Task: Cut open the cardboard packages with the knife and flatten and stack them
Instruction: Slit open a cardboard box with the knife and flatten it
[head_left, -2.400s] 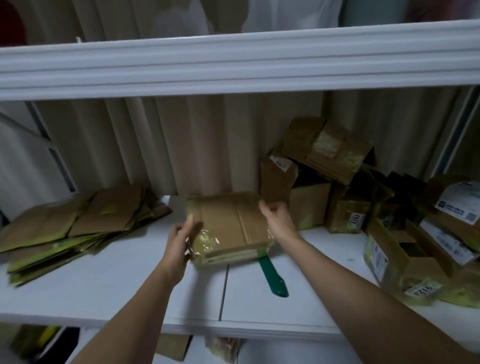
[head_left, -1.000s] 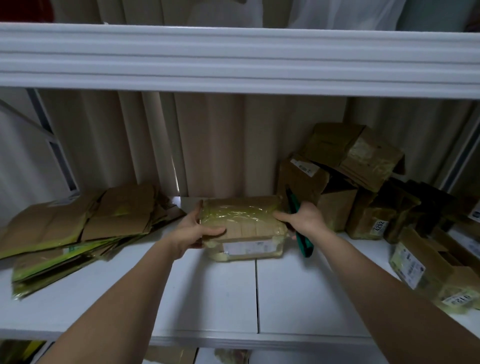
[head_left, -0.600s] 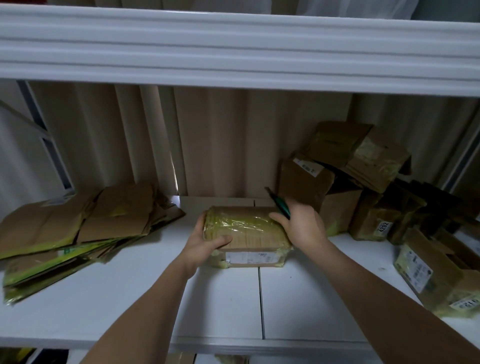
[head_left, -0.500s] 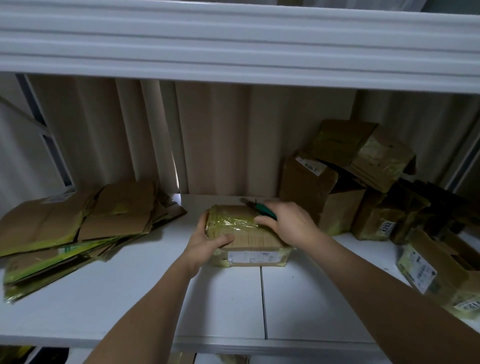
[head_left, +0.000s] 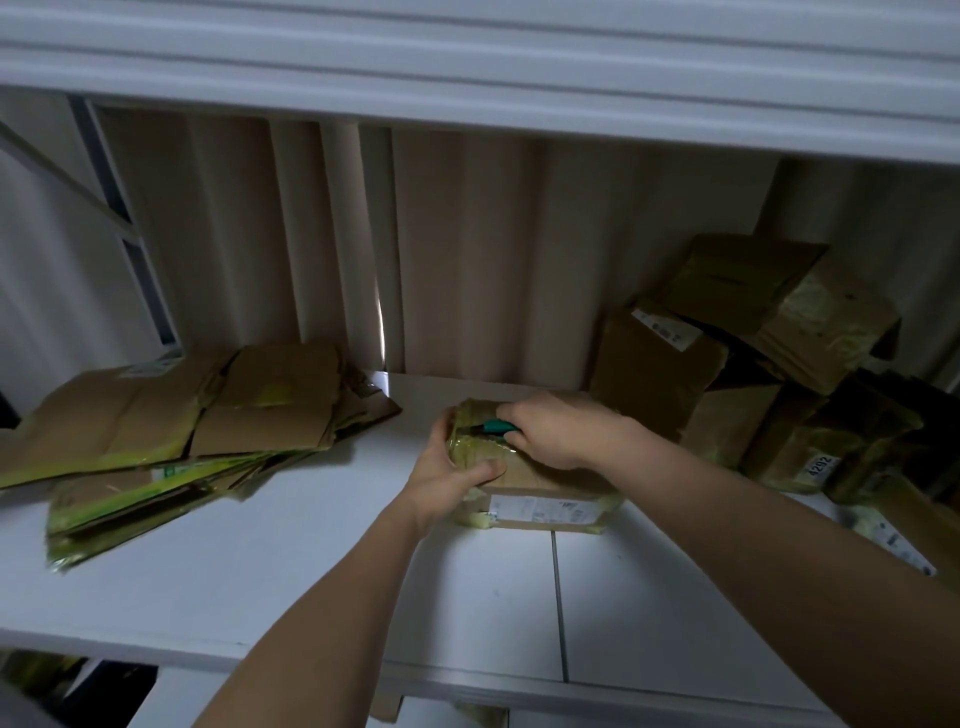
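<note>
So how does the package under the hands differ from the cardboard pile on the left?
The taped package is a closed box, wrapped in yellowish tape; the flattened cardboard stack lies open and flat. The package is gripped by the left hand while the right hand holds the green-handled knife to it; the stack lies untouched. Both sit on the white shelf.

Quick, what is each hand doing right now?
Left hand: grips the taped cardboard package.
Right hand: grips the green-handled knife.
</note>
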